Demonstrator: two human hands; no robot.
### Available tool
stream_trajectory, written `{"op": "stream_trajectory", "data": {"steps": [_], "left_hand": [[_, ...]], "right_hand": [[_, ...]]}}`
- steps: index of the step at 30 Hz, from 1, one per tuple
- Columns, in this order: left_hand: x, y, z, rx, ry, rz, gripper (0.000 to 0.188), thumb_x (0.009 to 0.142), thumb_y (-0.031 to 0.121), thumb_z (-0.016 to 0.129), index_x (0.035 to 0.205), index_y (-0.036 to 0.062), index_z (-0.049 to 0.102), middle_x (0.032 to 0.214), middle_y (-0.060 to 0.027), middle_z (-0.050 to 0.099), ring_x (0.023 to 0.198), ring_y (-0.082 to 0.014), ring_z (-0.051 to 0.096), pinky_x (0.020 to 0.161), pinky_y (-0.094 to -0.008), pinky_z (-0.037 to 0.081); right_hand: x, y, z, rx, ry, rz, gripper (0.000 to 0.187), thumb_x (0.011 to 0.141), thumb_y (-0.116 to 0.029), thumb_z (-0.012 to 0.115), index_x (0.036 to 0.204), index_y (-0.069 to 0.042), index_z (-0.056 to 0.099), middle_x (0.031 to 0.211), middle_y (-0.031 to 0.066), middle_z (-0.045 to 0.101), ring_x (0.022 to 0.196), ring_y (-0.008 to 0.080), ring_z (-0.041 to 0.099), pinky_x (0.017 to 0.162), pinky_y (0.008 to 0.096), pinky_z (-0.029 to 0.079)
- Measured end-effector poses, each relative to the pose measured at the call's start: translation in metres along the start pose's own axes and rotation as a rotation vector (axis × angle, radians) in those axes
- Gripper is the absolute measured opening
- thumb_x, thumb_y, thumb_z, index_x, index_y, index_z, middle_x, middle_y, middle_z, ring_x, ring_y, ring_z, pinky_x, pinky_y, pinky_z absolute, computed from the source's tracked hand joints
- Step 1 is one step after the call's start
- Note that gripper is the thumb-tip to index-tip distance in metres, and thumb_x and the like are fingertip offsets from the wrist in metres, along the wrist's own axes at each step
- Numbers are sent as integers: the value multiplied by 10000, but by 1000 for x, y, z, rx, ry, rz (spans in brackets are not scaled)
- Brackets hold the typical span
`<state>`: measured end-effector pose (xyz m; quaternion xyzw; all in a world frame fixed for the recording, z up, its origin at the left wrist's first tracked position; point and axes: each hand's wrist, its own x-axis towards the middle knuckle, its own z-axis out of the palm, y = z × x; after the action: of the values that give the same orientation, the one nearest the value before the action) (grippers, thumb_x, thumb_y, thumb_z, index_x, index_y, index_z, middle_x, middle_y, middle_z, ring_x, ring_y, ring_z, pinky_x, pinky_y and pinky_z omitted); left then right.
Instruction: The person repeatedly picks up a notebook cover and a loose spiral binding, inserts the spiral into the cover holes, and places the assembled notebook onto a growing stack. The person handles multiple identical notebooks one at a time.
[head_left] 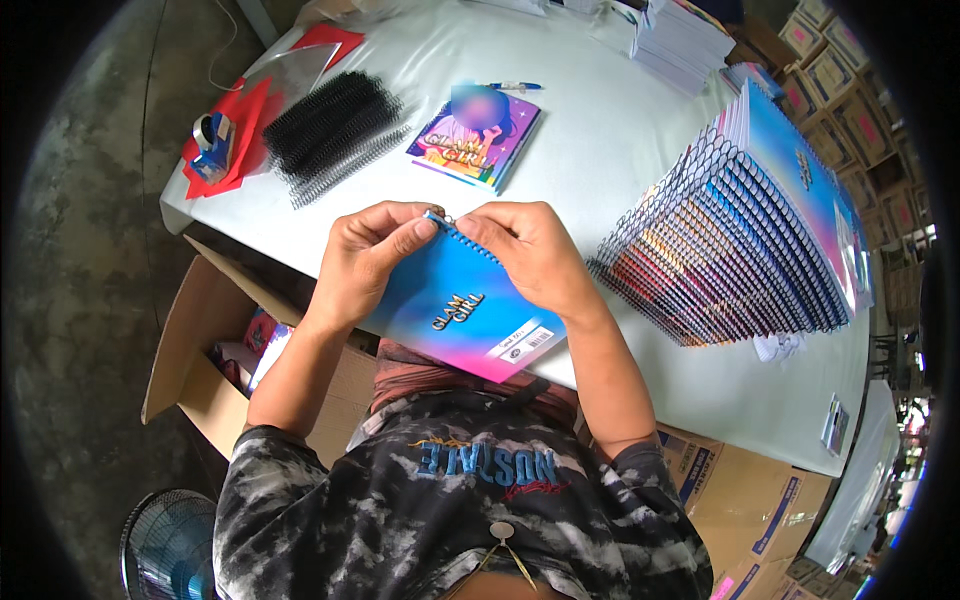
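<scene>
Between my hands hangs a blue and pink notebook [440, 290], its top edge turned away from me and partly threaded with a spiral coil. My left hand [375, 255] pinches the left end of that edge between thumb and fingers. Close beside it, my right hand [530, 255] grips the coil and edge with its thumb pressed down. Both hands' fingertips almost meet at the coil's end. Beyond them on the table lies a small stack of purple illustrated covers [470, 145]. To its left is a pile of black spiral coils [330, 125].
A tall stack of spiral-bound notebooks [740, 230] stands at right on the white-covered table [600, 130]. A blue tape dispenser [212, 145] rests on red sheets [250, 120] at far left. An open cardboard box [190, 330] is below left, near a fan [170, 545]. Paper stacks [680, 45] sit at the back.
</scene>
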<state>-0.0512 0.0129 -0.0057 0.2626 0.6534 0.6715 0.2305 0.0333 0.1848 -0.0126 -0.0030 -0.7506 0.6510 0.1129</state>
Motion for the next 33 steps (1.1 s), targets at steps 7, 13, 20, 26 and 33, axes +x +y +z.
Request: {"op": "stream_trajectory", "data": {"steps": [7, 13, 20, 26, 33], "left_hand": [[14, 5, -1, -38, -128, -26, 169, 825, 122, 659, 944, 2, 660, 894, -34, 653, 837, -74, 571, 782, -219, 453], [21, 15, 5, -107, -228, 14, 92, 768, 24, 630, 859, 35, 634, 906, -8, 605, 856, -64, 537, 762, -202, 421], [36, 32, 2, 136, -346, 93, 113, 665, -39, 555, 738, 46, 557, 743, 40, 447, 695, -35, 431, 626, -188, 367], [39, 53, 13, 174, -480, -28, 111, 640, -45, 551, 697, 48, 530, 724, 40, 435, 663, -39, 405, 589, -193, 343], [45, 42, 30, 167, -501, 71, 110, 637, -38, 552, 651, 49, 487, 711, 27, 441, 659, -48, 403, 570, -203, 331]], "right_hand": [[-10, -1, 0, 7, 87, 38, 193, 809, -81, 650, 921, 76, 627, 793, 63, 666, 693, 66, 566, 641, 231, 474], [-10, -5, 8, 255, 263, 9, 210, 668, 79, 715, 801, 26, 562, 723, 79, 641, 675, 75, 590, 623, 225, 491], [-15, -17, 20, -150, 392, -151, 235, 643, 71, 715, 765, 2, 525, 755, 96, 567, 660, 193, 603, 595, 296, 489], [-23, -30, 7, -202, 360, -111, 244, 632, 57, 718, 762, 1, 520, 766, 98, 575, 680, 221, 596, 616, 324, 488], [-36, -28, 0, -202, 392, -88, 246, 623, 57, 705, 786, -7, 532, 755, 117, 575, 699, 275, 592, 620, 346, 474]]}}
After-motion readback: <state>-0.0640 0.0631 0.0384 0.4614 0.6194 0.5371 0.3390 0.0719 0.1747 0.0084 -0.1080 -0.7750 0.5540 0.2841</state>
